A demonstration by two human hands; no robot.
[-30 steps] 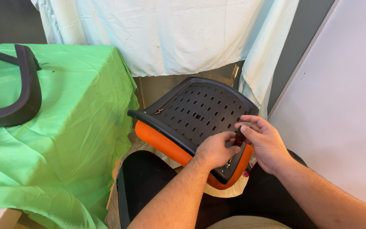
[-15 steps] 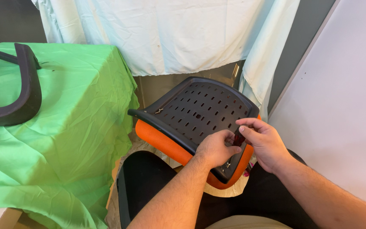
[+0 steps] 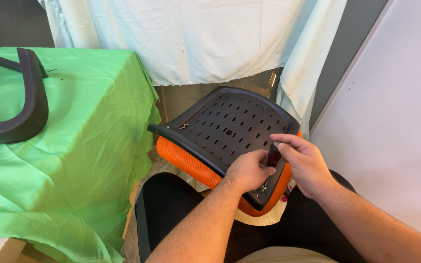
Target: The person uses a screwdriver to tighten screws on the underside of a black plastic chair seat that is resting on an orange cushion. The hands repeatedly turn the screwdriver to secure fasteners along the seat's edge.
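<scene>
On chair seat (image 3: 230,129) edge | screwdriver handle (image 3: 273,155) upright in right hand (image 3: 304,164) grip

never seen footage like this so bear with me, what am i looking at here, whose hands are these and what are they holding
The picture comes from a camera worn on a person's head, looking down at their own two bare hands; there is no machine. Across their lap lies a chair seat turned upside down: a black plastic panel with slots on top, orange padding beneath. The left hand rests on the seat's near edge. The right hand grips a small dark tool handle, probably a screwdriver, pointed down at the seat; its tip is hidden. To the left, a green cloth covers a table with a black curved chair part on it. A pale sheet hangs behind.
</scene>
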